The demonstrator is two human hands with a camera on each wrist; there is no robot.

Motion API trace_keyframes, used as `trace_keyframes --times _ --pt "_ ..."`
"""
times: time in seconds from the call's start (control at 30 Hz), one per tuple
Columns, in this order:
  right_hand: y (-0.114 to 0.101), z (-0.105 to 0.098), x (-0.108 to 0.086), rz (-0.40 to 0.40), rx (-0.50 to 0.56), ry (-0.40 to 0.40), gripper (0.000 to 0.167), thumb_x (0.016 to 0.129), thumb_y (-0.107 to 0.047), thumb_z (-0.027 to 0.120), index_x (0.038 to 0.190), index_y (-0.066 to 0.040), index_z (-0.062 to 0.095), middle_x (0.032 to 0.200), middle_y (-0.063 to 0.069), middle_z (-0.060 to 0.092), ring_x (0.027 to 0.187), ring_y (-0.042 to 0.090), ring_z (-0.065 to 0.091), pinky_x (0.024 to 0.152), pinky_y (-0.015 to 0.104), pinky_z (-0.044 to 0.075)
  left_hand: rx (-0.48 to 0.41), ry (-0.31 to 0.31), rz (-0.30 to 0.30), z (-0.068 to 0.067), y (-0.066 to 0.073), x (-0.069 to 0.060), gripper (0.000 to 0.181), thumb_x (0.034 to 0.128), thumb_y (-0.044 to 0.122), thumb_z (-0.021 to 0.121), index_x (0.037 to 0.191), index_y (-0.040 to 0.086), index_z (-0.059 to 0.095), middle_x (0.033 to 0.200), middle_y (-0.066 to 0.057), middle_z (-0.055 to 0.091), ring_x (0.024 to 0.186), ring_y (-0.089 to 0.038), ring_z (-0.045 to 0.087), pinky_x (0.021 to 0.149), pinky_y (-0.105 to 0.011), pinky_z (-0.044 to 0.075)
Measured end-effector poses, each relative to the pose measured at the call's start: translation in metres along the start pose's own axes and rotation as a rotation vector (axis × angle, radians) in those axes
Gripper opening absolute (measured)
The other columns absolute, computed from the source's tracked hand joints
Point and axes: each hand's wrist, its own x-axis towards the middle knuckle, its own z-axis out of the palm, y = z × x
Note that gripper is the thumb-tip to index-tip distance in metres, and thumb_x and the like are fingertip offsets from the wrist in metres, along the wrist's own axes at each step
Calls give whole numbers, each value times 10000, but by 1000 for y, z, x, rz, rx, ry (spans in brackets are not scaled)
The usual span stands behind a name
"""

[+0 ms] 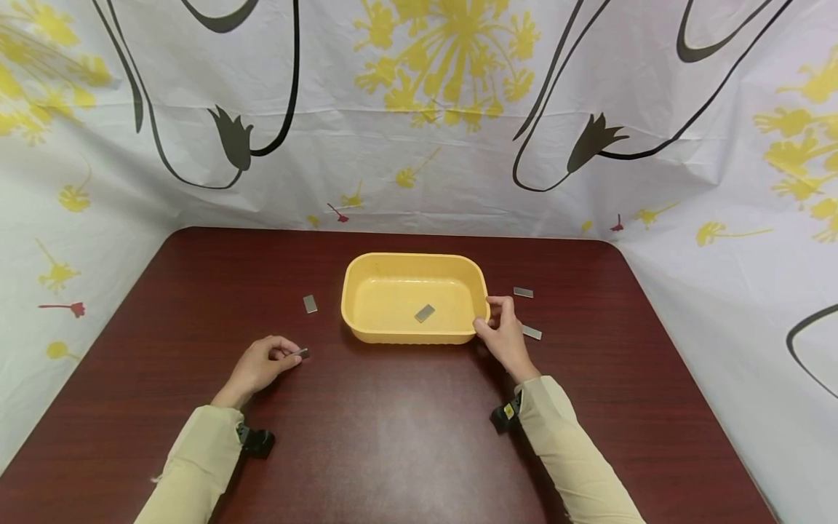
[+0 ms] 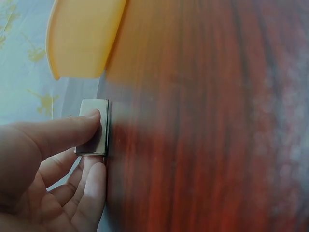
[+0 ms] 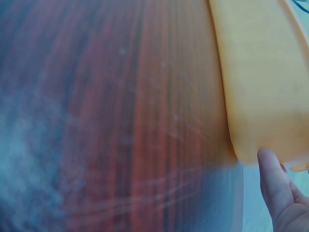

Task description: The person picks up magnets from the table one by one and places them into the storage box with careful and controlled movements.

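Observation:
My left hand pinches a small, shiny rectangular metal block between thumb and fingers, low over the table left of the yellow plastic tub. In the left wrist view the thumb lies across the block's flat face. At the tub's right end is my right hand, holding the rim near the front corner with thumb and bent index finger. The right wrist view shows the thumb against the tub's outer wall; the other fingers are mostly hidden. Inside the tub lies one similar metal block.
Another metal block lies left of the tub. To its right are two more, a farther block and a nearer block beside my right hand. A patterned white cloth stands behind the dark red wooden table.

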Motion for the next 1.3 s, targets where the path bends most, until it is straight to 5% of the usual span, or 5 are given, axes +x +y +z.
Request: trace_keyframes --times 1.3 --pt "-3 -1 -1 1 10 -11 425 776 -122 547 1168 -74 389 935 113 519 704 186 487 569 241 405 -45 -32 28 -5 -4 5 142 794 91 637 894 -8 619 775 -54 580 672 -144 512 610 -288 415"
